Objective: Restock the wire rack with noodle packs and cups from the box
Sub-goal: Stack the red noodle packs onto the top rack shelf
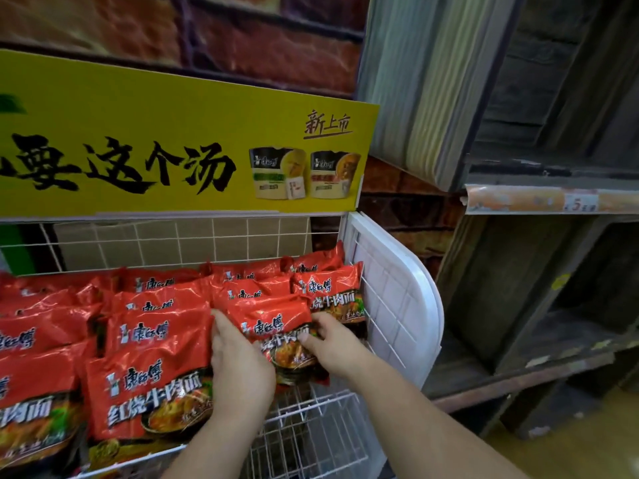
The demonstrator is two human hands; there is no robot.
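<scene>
both hands (pixel 276 350) grip red noodle pack (pixel 276 326).

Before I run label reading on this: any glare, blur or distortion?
Head view: glare streaks the red noodle packs; the yellow sign bows from wide-angle distortion; the wooden shelves at right look dim and soft.

Both bare forearms reach up from the bottom edge, converging toward the middle. The left hand (pixel 238 361) lies palm-down with its back to the camera, fingers pointing up and away, fingertips curled over an edge. The right hand (pixel 332 344) comes in from the lower right, angled leftward, thumb on top and the fingers tucked underneath in a pinching hold.
</scene>
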